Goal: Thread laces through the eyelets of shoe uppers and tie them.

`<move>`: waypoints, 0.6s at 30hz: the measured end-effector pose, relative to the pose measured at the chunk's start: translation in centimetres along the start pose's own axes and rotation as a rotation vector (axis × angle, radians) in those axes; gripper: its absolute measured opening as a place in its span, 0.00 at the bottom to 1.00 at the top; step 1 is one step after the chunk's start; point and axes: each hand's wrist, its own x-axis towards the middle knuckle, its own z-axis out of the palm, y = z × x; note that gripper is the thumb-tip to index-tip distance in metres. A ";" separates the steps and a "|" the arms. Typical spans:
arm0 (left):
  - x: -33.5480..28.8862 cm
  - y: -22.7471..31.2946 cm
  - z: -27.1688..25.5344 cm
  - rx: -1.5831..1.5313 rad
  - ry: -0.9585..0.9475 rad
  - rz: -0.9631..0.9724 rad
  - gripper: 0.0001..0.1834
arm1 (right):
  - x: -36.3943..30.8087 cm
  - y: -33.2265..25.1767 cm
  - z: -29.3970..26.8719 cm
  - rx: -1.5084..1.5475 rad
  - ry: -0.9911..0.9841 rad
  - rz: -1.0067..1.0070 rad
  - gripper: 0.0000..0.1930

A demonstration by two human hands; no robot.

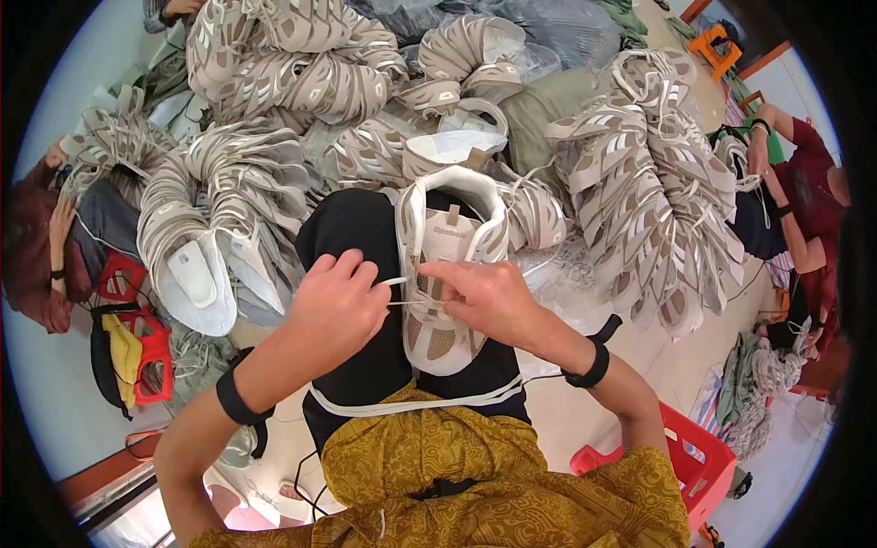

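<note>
A beige and white sneaker [448, 242] rests upright on my dark-trousered lap, its toe towards me. A pale shoelace [402, 302] runs sideways from its front eyelets. My left hand [340, 300], just left of the shoe, is closed on the lace and holds it stretched. Over the lacing area my right hand [489, 297] has its fingers pinched at the lace by the eyelets; the exact grip is partly hidden. Several loose white laces [420, 403] lie across my thighs, nearer to me than the toe.
Stacked shoe uppers stand in rows at the left [228, 183] and right [649, 192], with more piled behind. A red plastic stool [699, 457] is at the lower right. Other people sit at the left [32, 242] and right [804, 210] edges.
</note>
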 end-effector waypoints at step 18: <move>-1.4 12.1 0.0 -0.665 -0.027 0.059 0.19 | 0.5 -2.9 -0.7 0.486 -0.426 0.243 0.17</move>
